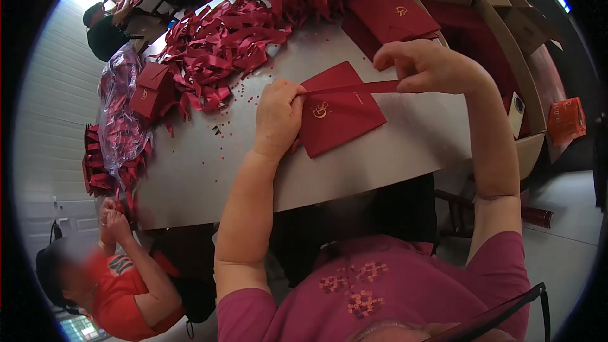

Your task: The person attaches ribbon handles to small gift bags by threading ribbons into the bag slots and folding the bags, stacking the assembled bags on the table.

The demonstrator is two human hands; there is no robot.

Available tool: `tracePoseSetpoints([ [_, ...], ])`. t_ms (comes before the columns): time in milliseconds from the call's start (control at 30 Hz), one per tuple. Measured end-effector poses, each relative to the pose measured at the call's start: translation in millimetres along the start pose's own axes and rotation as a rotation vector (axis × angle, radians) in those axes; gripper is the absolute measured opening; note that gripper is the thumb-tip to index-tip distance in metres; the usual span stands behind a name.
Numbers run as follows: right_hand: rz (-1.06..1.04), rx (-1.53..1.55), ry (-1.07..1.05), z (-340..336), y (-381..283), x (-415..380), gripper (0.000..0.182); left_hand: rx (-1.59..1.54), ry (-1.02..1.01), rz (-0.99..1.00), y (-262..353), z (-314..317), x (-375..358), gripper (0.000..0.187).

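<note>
A flat dark-red paper bag (345, 120) with a gold logo lies on the table in front of me. My left hand (278, 114) is closed at the bag's left edge, pinching one end of a red ribbon (364, 88). The ribbon runs taut across the bag to my right hand (434, 66), which grips its other end between thumb and fingers, above the table right of the bag. Whether the ribbon is threaded through the bag is hidden by my left hand.
A heap of red ribbons (218, 44) and stacked red bags (396, 19) cover the table's far side. An open cardboard box (529, 88) with a phone (516, 114) stands at right. At left, a co-worker (136, 285) handles ribbon near a plastic-wrapped bundle (120, 107); another person (107, 31) sits farther back.
</note>
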State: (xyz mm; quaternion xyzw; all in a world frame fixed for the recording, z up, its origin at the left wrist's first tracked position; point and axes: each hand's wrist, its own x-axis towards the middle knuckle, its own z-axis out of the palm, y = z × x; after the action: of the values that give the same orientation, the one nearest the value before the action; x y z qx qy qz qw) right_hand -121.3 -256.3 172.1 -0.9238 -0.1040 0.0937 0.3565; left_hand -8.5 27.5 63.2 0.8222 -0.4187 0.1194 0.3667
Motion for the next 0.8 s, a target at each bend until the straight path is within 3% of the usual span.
tracePoseSetpoints([
  [167, -0.022, 0.276, 0.050, -20, 12, -25, 0.030, -0.049, 0.021, -0.042, 1, 1, 0, 0.008],
  [267, -0.287, 0.820, 0.030, -18, 22, -18, 0.024, -0.130, 0.020, -0.109, 4, 3, 0, 0.009],
  [300, -0.290, 0.825, 0.031, -12, 19, -10, 0.024, -0.184, 0.027, -0.150, 5, 4, 0, 0.010],
  [367, -0.410, 1.334, -0.005, -1, 17, 8, 0.030, -0.171, 0.021, -0.158, 2, 6, 0, 0.010],
  [400, -0.492, 1.426, -0.116, -3, 13, 15, 0.039, -0.162, 0.020, -0.167, 3, 5, 1, 0.011],
  [500, -0.619, 1.464, -0.001, 12, -5, 32, 0.042, -0.129, 0.044, -0.147, 5, 6, 2, 0.010],
  [600, -0.763, 1.455, -0.129, 26, 8, 53, 0.039, -0.097, 0.049, -0.120, 3, 7, 2, 0.011],
  [667, -0.660, 1.358, -0.129, 34, 26, 64, 0.030, -0.138, 0.064, -0.131, 4, 5, 3, 0.012],
  [733, -0.402, 1.125, 0.189, 43, 32, 66, 0.016, -0.177, 0.067, -0.138, 8, 0, 6, 0.013],
  [767, -0.405, 1.136, 0.200, 44, 35, 65, 0.016, -0.204, 0.100, -0.174, 10, -6, 8, 0.014],
  [800, -0.428, 0.964, 0.388, 43, 30, 63, 0.011, -0.231, 0.136, -0.211, 10, -10, 9, 0.016],
])
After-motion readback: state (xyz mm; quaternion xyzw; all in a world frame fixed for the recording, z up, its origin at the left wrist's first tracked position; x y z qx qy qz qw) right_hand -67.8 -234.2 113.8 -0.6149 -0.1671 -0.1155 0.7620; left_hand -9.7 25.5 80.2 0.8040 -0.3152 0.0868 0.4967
